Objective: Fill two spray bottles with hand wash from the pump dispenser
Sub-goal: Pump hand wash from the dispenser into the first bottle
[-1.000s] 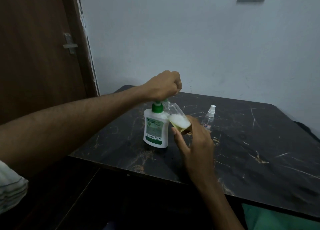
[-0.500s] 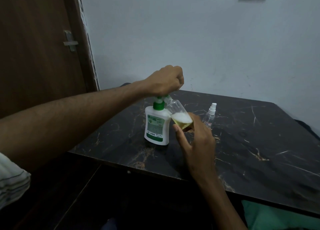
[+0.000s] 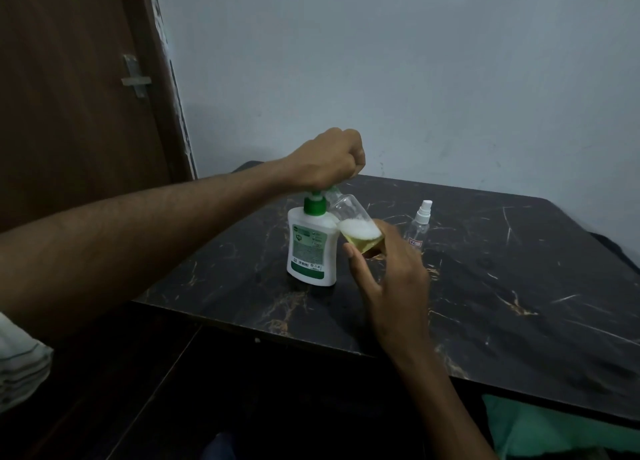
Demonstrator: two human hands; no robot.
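the left hand (image 3: 327,158) is balled into a fist over the green pump head, bearing down on it; the fingers curl under and whether they wrap the head or only press on it cannot be told. the right hand (image 3: 388,269) has its grip closed around the base of a clear spray bottle (image 3: 353,219), uncapped and tilted so its open neck meets the pump spout under the fist. yellowish liquid with a cap of white foam sits in the bottle's low end — it looks partly filled.

the pump dispenser (image 3: 311,248) stands upright on the dark marbled desk (image 3: 519,286), white body with a green collar, touching the tilted bottle at the shoulder. the second spray bottle (image 3: 419,227) stands just beyond the right hand, its white sprayer on, apparently unfilled.

the held bottle is likely light, thin plastic and easy to squeeze — soap on its wall would make it slick, so a firm hold low on the body seems best. the dispenser is probably heavier and steadier, though a push off-centre could tip it.
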